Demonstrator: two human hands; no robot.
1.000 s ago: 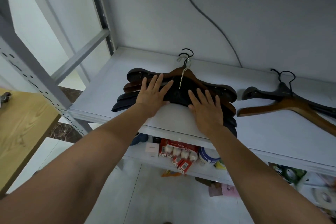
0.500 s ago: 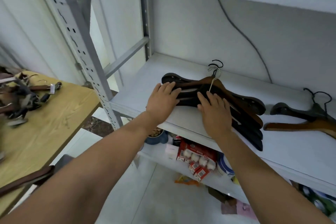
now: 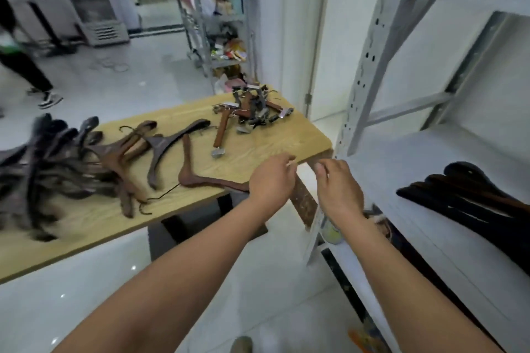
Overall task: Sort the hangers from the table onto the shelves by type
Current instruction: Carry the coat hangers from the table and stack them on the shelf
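Left hand [image 3: 271, 180] and right hand [image 3: 338, 185] lifted off hanger stack [image 3: 470, 200], both loosely curled, empty, shelf post [image 3: 364, 66] beside table [image 3: 286, 137] corner

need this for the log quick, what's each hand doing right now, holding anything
Left hand: open, fingers loosely curled, holding nothing.
Right hand: open, fingers loosely curled, holding nothing.

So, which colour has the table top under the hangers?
The table top is light yellowish wood with visible grain, shown best in the head view.
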